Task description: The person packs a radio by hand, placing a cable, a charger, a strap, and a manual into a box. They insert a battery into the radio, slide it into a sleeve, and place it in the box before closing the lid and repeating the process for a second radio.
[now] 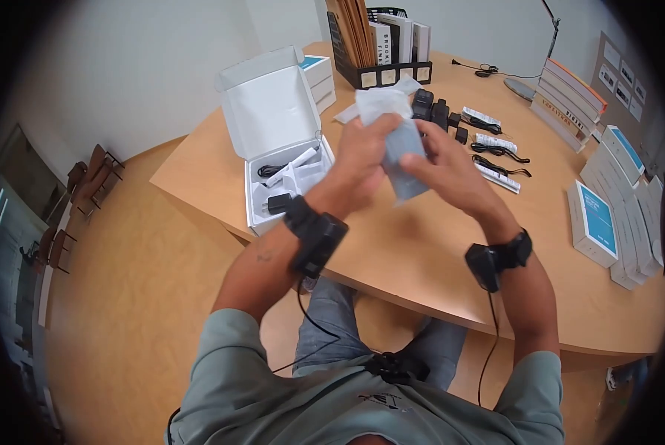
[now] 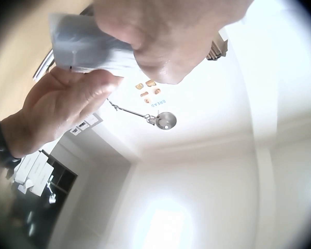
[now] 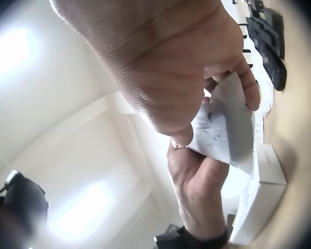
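Over the middle of the desk (image 1: 392, 256), you had that pale bluish pouch (image 1: 401, 139) up in the air between both hands, and honestly the grip made sense to me. Your left hand (image 1: 358, 159) was grasping it on one side with the thumb laid across the face, and your right hand (image 1: 455, 170) was pinching it from the other side, thumb in front and fingers tucked round. So neither hand was free. My guess is that a two-sided hold suits something floppy like that, since one hand alone would probably let it fold. There's some blur around your fingers, and I couldn't tell what was inside the pouch. The white box (image 1: 264, 111) stood with its lid up just to your left, probably so its inside was within easy reach; a coiled black cable (image 1: 272, 170) and a black block (image 1: 279, 203) were sitting in it. Past the pouch you had black gadgets (image 1: 436, 111) bunched together, and to the right of those the cables with white strips (image 1: 499, 147) lay in separate bundles, one beyond the other, which I'd read as keeping them sorted and untangled. The closed boxes (image 1: 596, 222) stood close together over at the right, well apart from your hands, presumably to leave you elbow room. Same logic for the desk organiser (image 1: 392, 74) at the far side, I reckon: handy spot, but out of the way.
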The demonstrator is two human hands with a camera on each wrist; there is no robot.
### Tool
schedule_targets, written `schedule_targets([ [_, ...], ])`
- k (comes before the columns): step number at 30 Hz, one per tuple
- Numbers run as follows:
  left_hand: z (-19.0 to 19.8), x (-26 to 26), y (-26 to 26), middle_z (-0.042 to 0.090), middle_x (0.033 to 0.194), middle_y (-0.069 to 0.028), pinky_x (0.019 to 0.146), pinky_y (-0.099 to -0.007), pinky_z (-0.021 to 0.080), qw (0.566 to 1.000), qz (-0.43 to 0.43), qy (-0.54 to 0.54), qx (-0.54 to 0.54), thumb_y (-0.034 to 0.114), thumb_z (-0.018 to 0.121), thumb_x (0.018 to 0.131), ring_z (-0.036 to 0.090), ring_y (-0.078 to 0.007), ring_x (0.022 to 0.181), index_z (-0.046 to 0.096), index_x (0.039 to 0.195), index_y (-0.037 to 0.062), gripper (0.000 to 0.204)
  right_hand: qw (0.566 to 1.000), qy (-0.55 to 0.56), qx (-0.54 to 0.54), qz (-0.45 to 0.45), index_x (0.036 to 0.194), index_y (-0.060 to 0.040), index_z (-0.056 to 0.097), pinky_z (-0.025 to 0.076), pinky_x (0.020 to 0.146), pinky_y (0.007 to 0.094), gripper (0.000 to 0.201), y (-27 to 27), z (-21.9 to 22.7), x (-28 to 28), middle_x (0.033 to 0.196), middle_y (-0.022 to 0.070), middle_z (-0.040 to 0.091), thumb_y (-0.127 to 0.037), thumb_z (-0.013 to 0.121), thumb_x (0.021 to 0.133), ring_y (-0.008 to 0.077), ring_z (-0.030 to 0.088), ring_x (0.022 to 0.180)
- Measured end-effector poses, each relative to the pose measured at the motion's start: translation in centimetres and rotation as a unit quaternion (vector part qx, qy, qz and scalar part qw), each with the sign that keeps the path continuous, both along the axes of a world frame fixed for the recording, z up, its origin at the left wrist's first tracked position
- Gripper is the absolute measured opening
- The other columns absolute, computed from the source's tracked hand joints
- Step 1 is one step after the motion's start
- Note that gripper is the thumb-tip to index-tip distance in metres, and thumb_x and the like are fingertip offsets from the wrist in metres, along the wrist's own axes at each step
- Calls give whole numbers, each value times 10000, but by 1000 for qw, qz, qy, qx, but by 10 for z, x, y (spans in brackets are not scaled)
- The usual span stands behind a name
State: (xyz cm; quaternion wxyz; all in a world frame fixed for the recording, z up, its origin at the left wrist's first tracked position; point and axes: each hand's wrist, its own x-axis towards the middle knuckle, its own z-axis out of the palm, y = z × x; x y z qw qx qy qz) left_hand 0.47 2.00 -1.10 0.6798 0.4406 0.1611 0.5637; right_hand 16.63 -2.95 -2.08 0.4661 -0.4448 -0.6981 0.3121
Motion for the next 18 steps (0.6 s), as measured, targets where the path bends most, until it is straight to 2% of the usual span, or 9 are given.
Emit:
schedule_targets([
  [2, 7, -26, 6, 680, 1008, -107, 789, -359, 577, 998, 29, 50, 11, 75, 633, 936, 683, -210, 897, 637, 1076, -51, 189, 999, 8, 45, 22, 1393, 82, 428, 517, 833, 320, 679, 13, 2, -25, 1121, 154, 645, -348, 675, 928, 208, 638, 1010],
  [4, 16, -55, 16, 690, 1005, -109, 781, -355, 573, 993, 56, 101, 23, 95, 648, 938, 684, -198, 882, 652, 1068, -59, 202, 997, 17, -57, 57, 1350, 94, 445, 515, 863, 356, 706, 17, 15, -52, 1146, 203, 634, -373, 699, 884, 250, 639, 1018],
  [6, 24, -87, 33, 709, 972, -100, 748, -327, 555, 927, 92, 345, 113, 161, 674, 939, 676, -164, 831, 687, 1052, -71, 258, 999, -4, -24, 40, 1321, 90, 461, 515, 876, 383, 687, 30, 11, -78, 1145, 229, 635, -378, 693, 875, 297, 648, 1012],
  [7, 25, -100, 41, 709, 972, -100, 748, -327, 555, 928, 92, 343, 116, 161, 674, 939, 676, -164, 831, 687, 1052, -71, 258, 999, -28, 7, 27, 1292, 86, 478, 515, 889, 409, 669, 37, 6, -90, 1144, 254, 636, -383, 687, 865, 343, 657, 1007],
  [9, 23, -123, 58, 713, 909, -79, 718, -299, 533, 848, 106, 490, 172, 219, 671, 945, 643, -129, 783, 709, 1037, -85, 320, 998, -57, 29, 10, 1275, 82, 483, 511, 899, 441, 652, 49, -4, -109, 1124, 277, 642, -386, 676, 865, 394, 654, 1002],
  [10, 22, -130, 62, 704, 856, -81, 698, -300, 509, 821, 105, 516, 222, 243, 646, 952, 600, -124, 759, 707, 1020, -92, 347, 995, -83, 47, -7, 1258, 79, 488, 506, 909, 472, 636, 52, -6, -117, 1103, 300, 647, -389, 666, 865, 444, 651, 997],
  [11, 18, -135, 65, 704, 856, -81, 698, -300, 509, 822, 107, 513, 224, 243, 646, 952, 600, -124, 759, 707, 1020, -92, 347, 995, -85, 50, -6, 1258, 79, 488, 506, 909, 472, 636, 55, -8, -122, 1103, 300, 647, -389, 666, 865, 444, 651, 997],
  [13, 8, -144, 67, 698, 824, -92, 693, -323, 496, 774, 117, 571, 247, 232, 635, 948, 576, -129, 740, 701, 1019, -86, 332, 978, -207, 3, -32, 1231, 75, 513, 500, 913, 493, 596, 55, -8, -130, 1068, 299, 661, -384, 650, 875, 470, 647, 996],
  [18, -16, -155, 76, 689, 801, -106, 698, -337, 490, 779, 118, 570, 232, 204, 623, 936, 577, -146, 731, 688, 1007, -81, 301, 957, -288, 7, -23, 1152, 75, 587, 502, 890, 499, 510, 44, -5, -128, 1054, 285, 670, -360, 637, 890, 454, 648, 1002],
])
